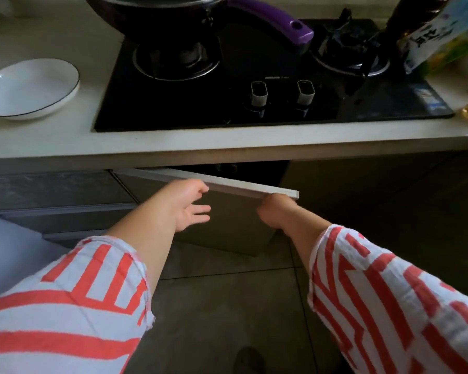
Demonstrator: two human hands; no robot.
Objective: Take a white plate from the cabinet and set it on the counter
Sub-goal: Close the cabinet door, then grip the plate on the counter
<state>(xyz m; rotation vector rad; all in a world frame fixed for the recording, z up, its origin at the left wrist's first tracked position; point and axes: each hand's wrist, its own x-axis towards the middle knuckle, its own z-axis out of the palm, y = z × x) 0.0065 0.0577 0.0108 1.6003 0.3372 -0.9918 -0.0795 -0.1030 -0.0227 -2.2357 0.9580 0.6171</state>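
Note:
A white plate (31, 87) with a thin dark rim lies on the pale counter (173, 143) at the far left, beside the hob. Below the counter, the grey cabinet door (235, 220) stands partly ajar, its white top edge angled out toward me. My right hand (277, 211) curls under the door's free top corner and grips it. My left hand (191, 205) hovers open in front of the door face, fingers spread, close to the top edge. The cabinet's inside is dark and nothing in it can be made out.
A black gas hob (227, 103) with two knobs fills the counter's middle. A dark pan with a purple handle (270, 16) sits on the left burner. Bottles (443, 36) stand at the right. Grey drawers (52, 193) are left of the door; tiled floor lies below.

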